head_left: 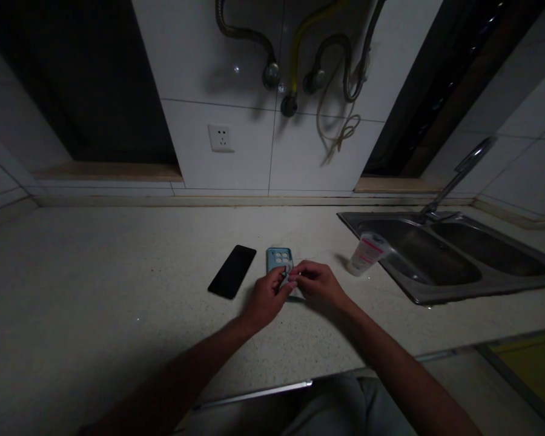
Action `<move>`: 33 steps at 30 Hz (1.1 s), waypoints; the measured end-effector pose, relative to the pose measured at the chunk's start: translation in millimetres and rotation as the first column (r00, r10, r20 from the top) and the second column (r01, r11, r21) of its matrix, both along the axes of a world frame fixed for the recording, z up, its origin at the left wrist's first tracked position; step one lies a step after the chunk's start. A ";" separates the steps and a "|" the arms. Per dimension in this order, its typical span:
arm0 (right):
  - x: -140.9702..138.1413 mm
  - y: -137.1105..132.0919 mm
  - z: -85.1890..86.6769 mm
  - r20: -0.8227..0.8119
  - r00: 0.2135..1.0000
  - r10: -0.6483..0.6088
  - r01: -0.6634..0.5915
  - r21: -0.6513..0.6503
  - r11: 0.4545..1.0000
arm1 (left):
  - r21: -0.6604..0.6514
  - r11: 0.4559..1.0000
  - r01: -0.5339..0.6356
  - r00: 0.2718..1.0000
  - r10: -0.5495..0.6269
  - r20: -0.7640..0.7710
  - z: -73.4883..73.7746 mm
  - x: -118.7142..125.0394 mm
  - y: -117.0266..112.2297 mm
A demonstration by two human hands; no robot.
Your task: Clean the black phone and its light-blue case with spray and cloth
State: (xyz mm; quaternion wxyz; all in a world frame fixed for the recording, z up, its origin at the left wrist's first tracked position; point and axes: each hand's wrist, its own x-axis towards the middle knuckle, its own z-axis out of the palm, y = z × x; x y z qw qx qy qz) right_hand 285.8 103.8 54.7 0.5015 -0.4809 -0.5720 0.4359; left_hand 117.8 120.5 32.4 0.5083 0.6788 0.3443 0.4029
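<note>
Near the middle of the counter lies a light blue phone case (279, 254) with several camera cutouts at its top. My left hand (267, 298) and my right hand (317, 283) meet over its lower part and hide much of it. The fingertips of both are pinched together on a small whitish piece (289, 266), thin like tissue or film; its exact kind is too dim to make out. To the left of my left hand a smartphone (233, 271) lies flat, its dark screen up, apart from the case.
A plastic cup (366, 254) with pink print leans beside the double steel sink (418, 298) on the right, under a tap (454, 175). Hoses (295, 54) and a socket (220, 138) are on the tiled wall behind. The counter's front edge (254, 395) is close to me.
</note>
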 end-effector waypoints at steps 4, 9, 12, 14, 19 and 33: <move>5.4 -0.5 1.9 -0.010 0.999 -0.031 0.032 0.098 0.995 | -0.035 0.999 -0.023 0.994 0.026 0.105 0.3 0.8 2.3; 39.1 2.7 5.5 -0.014 0.823 -0.568 0.471 0.576 0.668 | -0.118 0.991 -0.066 0.967 0.093 0.235 5.2 -1.8 5.9; 66.4 4.1 5.6 -0.142 0.516 -0.844 0.587 0.777 0.228 | -0.167 0.985 -0.046 0.941 0.099 0.324 14.1 -4.9 8.4; 82.9 2.8 6.9 -0.244 0.342 -0.907 0.616 0.788 0.020 | -0.241 0.970 -0.023 0.910 0.120 0.396 20.5 -7.4 10.6; 113.6 -2.3 9.6 -0.218 0.058 -0.974 0.736 0.669 -0.106 | -0.488 0.873 0.002 0.835 0.267 0.481 31.8 -12.5 15.7; 123.4 1.0 2.5 0.236 0.413 -0.879 0.830 0.300 0.471 | -0.443 0.875 0.197 0.769 0.142 0.623 35.6 -15.9 17.0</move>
